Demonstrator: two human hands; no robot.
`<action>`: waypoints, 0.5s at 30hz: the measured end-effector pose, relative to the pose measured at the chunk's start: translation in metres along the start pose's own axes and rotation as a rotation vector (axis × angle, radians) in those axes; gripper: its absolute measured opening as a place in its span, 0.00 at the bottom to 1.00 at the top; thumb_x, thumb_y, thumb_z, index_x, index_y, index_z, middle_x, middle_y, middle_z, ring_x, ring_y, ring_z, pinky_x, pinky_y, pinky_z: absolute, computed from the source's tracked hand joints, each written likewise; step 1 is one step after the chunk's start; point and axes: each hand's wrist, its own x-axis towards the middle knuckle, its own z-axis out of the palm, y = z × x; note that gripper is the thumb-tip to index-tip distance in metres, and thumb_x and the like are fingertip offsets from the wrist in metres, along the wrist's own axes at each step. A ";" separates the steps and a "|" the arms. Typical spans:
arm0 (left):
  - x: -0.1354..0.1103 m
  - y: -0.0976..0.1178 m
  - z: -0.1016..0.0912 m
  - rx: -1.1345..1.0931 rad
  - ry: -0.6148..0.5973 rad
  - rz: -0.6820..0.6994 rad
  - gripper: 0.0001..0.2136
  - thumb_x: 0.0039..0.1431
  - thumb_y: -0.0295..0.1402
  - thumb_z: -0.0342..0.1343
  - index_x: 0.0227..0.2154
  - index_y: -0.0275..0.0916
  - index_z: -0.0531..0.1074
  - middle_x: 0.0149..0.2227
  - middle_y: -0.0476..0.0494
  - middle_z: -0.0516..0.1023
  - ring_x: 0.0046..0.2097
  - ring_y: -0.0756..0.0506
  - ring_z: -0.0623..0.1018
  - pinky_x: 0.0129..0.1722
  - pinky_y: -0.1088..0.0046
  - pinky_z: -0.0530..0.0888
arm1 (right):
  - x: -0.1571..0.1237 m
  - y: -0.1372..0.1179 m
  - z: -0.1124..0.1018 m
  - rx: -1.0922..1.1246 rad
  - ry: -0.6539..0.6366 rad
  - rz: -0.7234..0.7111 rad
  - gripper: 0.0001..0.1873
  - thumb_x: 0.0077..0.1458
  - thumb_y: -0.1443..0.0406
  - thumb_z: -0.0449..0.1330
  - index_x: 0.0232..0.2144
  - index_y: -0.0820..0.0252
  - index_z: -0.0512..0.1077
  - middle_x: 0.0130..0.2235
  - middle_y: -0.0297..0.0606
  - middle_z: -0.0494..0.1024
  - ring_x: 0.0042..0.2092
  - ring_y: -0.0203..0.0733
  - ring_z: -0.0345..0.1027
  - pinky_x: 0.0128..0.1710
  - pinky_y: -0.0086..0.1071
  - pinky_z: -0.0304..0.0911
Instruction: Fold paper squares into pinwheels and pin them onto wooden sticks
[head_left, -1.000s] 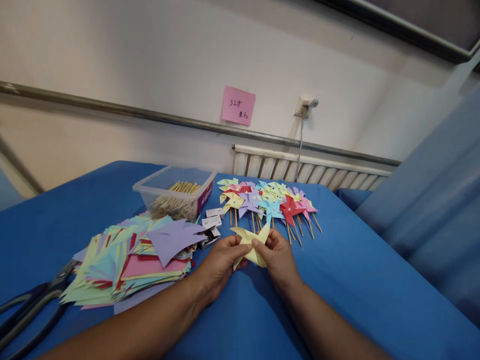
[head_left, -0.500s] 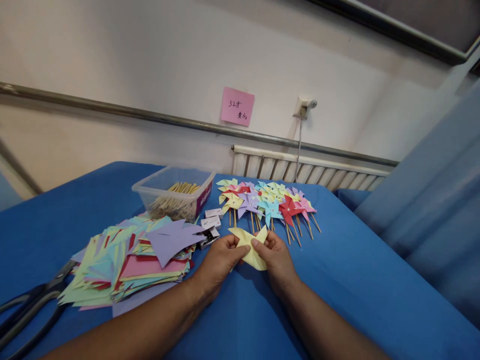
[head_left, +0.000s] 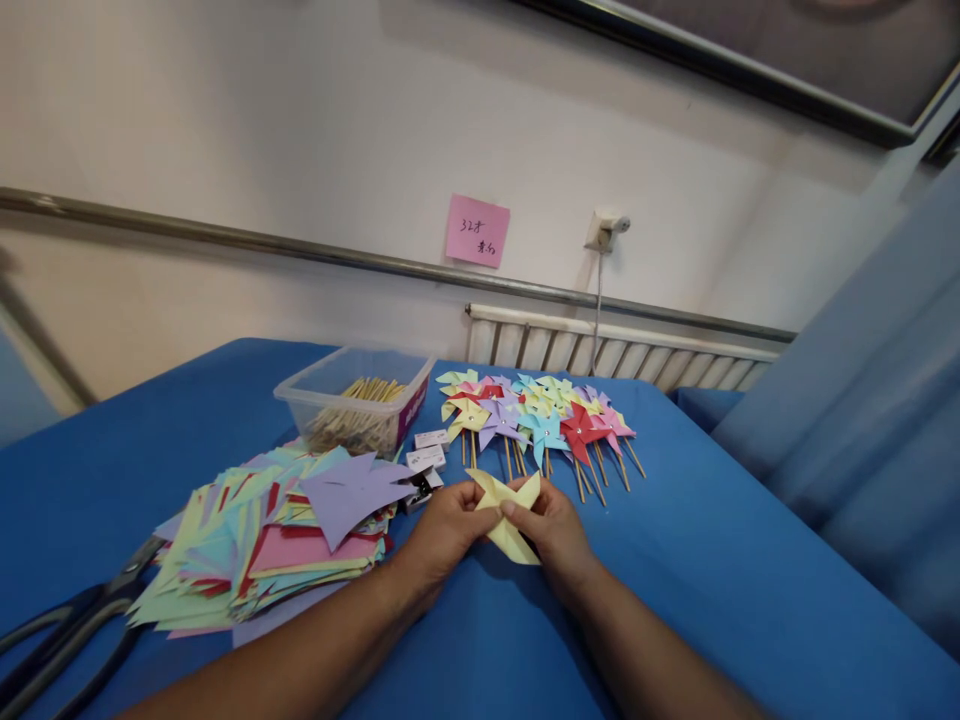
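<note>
A pale yellow paper pinwheel [head_left: 510,540], partly folded and without a stick, is held up between my two hands above the blue-covered table. My left hand [head_left: 450,525] pinches its left side, the thumb pressed near the middle. From the right, my right hand [head_left: 556,525] grips it too, its thumb tip meeting the left one at the centre. The fingers behind the paper are mostly hidden. Just beyond my hands lie several finished pinwheels [head_left: 544,432] on wooden sticks, in red, purple, blue, yellow and pink.
Left of my hands spreads a pile of coloured paper sheets [head_left: 225,545], with a cut purple sheet [head_left: 352,495] on top. Large scissors [head_left: 112,600] lie at its left. Behind are small white boxes [head_left: 426,458] and a clear plastic tub [head_left: 315,405] of sticks. A radiator [head_left: 540,345] stands along the wall.
The camera view has tilted up slightly, so the scene sits lower. Both hands still pinch the yellow paper, with the thumbs now closer together at its centre.
</note>
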 end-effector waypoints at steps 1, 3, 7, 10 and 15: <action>-0.001 -0.001 0.001 0.003 0.004 0.009 0.09 0.39 0.33 0.63 0.22 0.36 0.71 0.20 0.53 0.72 0.23 0.51 0.68 0.24 0.77 0.63 | 0.000 0.001 0.000 -0.020 -0.001 -0.012 0.20 0.38 0.60 0.70 0.33 0.62 0.69 0.25 0.30 0.75 0.24 0.34 0.66 0.25 0.26 0.60; -0.004 -0.003 0.003 0.006 0.020 0.042 0.09 0.39 0.34 0.63 0.22 0.37 0.70 0.19 0.54 0.71 0.23 0.51 0.68 0.25 0.77 0.62 | 0.001 0.004 -0.002 -0.043 -0.005 -0.026 0.19 0.39 0.60 0.70 0.32 0.61 0.69 0.24 0.29 0.74 0.24 0.33 0.65 0.25 0.26 0.59; -0.004 -0.011 0.004 -0.009 0.030 0.066 0.08 0.39 0.34 0.62 0.22 0.37 0.68 0.22 0.52 0.73 0.26 0.49 0.70 0.27 0.75 0.65 | 0.003 0.005 -0.005 -0.057 -0.025 -0.032 0.20 0.38 0.60 0.70 0.33 0.61 0.69 0.25 0.29 0.74 0.24 0.34 0.65 0.26 0.27 0.60; -0.002 -0.015 0.004 -0.009 0.030 0.056 0.09 0.39 0.34 0.62 0.21 0.38 0.67 0.21 0.51 0.72 0.25 0.49 0.70 0.27 0.75 0.64 | 0.003 0.006 -0.006 -0.100 -0.032 -0.040 0.19 0.39 0.59 0.70 0.32 0.61 0.69 0.25 0.30 0.74 0.25 0.35 0.65 0.27 0.27 0.60; 0.000 -0.017 0.003 0.037 0.015 0.066 0.08 0.40 0.33 0.60 0.20 0.39 0.65 0.20 0.53 0.70 0.24 0.50 0.68 0.25 0.75 0.62 | 0.002 0.005 -0.004 -0.155 -0.004 -0.034 0.20 0.39 0.56 0.69 0.31 0.60 0.70 0.23 0.29 0.72 0.23 0.35 0.63 0.24 0.27 0.58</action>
